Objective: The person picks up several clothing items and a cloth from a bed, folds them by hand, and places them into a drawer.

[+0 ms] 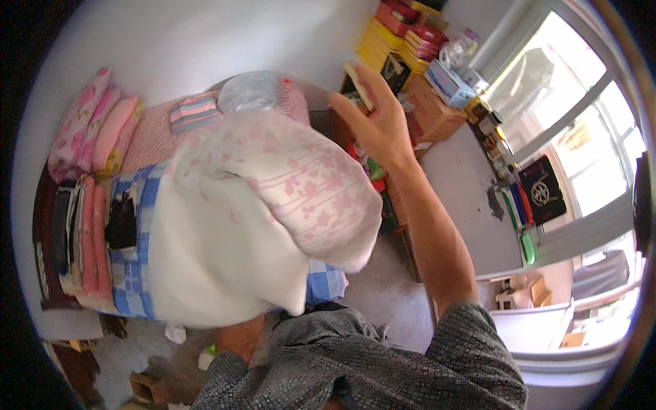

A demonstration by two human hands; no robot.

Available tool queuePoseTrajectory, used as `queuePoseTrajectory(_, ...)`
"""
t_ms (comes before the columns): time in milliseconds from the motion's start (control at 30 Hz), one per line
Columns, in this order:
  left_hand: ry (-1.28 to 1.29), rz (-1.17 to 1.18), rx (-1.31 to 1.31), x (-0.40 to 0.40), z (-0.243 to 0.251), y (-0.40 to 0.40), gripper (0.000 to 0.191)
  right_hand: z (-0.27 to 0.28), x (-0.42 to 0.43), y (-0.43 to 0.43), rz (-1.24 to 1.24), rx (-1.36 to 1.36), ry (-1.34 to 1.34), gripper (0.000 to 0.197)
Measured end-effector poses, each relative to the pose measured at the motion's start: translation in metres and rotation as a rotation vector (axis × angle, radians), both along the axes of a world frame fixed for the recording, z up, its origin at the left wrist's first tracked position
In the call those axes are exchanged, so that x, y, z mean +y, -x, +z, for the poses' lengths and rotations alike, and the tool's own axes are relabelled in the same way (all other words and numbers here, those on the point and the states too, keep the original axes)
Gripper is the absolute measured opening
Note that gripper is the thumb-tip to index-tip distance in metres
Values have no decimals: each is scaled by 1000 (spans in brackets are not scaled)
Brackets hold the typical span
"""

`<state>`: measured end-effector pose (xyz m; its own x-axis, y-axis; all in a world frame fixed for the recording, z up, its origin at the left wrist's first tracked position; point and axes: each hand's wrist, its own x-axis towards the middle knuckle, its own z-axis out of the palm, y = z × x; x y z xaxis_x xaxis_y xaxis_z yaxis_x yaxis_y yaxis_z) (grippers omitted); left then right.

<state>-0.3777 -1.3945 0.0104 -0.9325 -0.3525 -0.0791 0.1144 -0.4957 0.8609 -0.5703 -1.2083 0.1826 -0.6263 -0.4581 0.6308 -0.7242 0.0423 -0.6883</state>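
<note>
A pale cloth cover point(215, 246) with a pink floral part point(318, 200) billows over the bed before me, its outline blurred. My left forearm runs beneath its near edge; the cloth hides my left hand, so its hold cannot be seen. To the right of the cloth, my right hand point(382, 118) is raised with thumb and fingers spread, apart from the cloth. A narrow pale strip point(359, 84) shows along its fingers, too blurred to identify. Blue-and-white checked bedding point(136, 287) shows below the cover.
Folded pink textiles point(92, 128) and a dark cloth point(122, 220) lie at the left. A plastic-wrapped bundle point(249, 92) sits by the wall. On the right, a table point(461, 205) holds a cardboard box point(435, 110) and jars beneath a window. Blocks point(148, 388) lie on the floor.
</note>
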Motion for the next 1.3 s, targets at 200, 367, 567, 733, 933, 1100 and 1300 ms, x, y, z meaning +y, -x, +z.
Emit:
queuePoseTrajectory(200, -141, -81, -204, -5, -58, -110, 55, -160, 62, -32, 747, -1320, -350, 104)
queuePoseTrajectory(367, -251, -86, -317, 9, -89, -161, 55, -170, 58, -105, 548, -1405, -54, 56)
queuePoseTrajectory(567, -281, -90, -342, -3, -89, -172, 56, -137, 80, -84, 228, -1148, 56, 23)
queuePoseTrajectory(733, -362, -72, -353, 1, -96, -187, 58, -101, 126, -76, 129, -1109, -13, 28)
queuePoseTrajectory(933, -614, -6, -349, 53, -109, -261, 59, -81, 169, -89, 67, -1042, -297, 31)
queuePoseTrajectory(1100, -715, 115, -575, 61, -103, -274, 60, -85, 161, -78, 53, -1037, -242, 24)
queuePoseTrajectory(1300, -386, 146, -541, 4, -94, -221, 41, -102, 116, -13, 103, -959, -205, 22)
